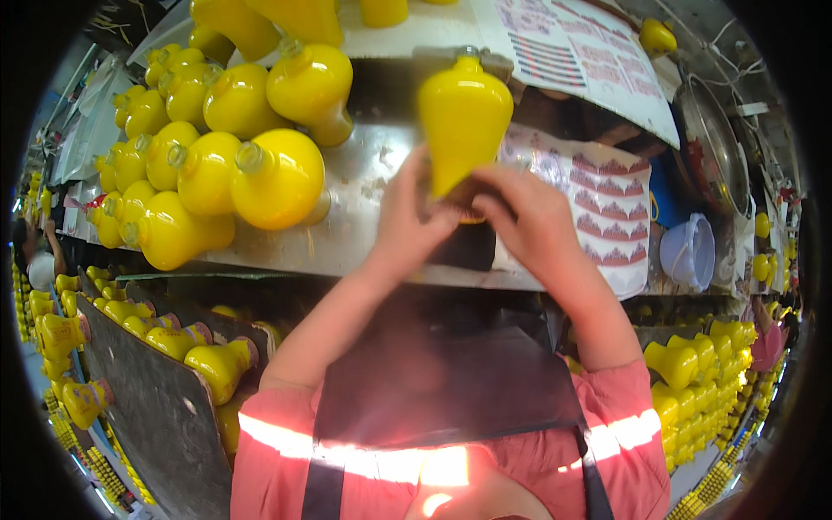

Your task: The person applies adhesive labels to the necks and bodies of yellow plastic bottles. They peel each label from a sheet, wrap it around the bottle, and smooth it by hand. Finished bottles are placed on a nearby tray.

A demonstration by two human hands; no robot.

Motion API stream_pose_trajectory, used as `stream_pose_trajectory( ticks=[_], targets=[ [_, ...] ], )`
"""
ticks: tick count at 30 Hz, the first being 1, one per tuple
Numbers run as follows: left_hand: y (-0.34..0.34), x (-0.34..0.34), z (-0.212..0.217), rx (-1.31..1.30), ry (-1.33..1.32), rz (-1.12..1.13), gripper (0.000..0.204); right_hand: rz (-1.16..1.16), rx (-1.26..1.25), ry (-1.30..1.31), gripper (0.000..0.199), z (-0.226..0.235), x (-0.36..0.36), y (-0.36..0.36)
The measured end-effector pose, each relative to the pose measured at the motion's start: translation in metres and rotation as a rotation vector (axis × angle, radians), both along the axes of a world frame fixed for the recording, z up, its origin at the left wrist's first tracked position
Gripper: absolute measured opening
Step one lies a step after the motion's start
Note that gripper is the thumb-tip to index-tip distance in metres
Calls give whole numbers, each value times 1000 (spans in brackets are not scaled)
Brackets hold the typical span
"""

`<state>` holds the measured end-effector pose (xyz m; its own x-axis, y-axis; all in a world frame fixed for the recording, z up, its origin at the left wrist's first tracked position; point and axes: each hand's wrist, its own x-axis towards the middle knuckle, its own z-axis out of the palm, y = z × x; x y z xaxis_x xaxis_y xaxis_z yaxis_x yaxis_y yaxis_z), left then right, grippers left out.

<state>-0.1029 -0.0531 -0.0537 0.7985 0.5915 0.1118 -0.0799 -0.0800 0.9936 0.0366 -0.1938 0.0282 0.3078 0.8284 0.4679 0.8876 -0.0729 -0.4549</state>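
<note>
Between my two hands is a glossy yellow bottle [465, 117], its narrow neck pointing away from me and its tapered lower end toward me. My left hand [409, 217] grips its lower left side, thumb near the base. My right hand [530, 212] has its thumb and fingers closed at the base from the right. A patterned reddish band shows faintly between the hands at the base; blur and fingers hide most of it. Right of my right hand lies a white decal sheet [637, 282] with rows of reddish-purple strips.
Several yellow bottles [279, 178] crowd the left of the metal table [355, 221]. Another printed sheet [598, 61] lies at the far right, near a pale blue bucket [689, 251]. Boards [147, 390] with decorated bottles stand at lower left; more bottles [698, 373] fill the lower right.
</note>
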Motion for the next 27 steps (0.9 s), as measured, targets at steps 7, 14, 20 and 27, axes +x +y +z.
stream_pose_trajectory(
  ticks=[7, 14, 20, 27],
  targets=[
    [7, -5, -4, -217, -5, -92, 80, -66, 93, 296, 35, -26, -10, -12],
    [10, -7, 0, -275, -26, -104, 76, -117, 269, 516, 35, -48, -6, -13],
    [28, -14, -1, -200, 73, -159, 74, -133, 120, -67, 39, -17, -8, 0],
    [47, -15, -4, 143, 185, -160, 71, -48, -106, -273, 27, 16, -20, 17]
  ],
)
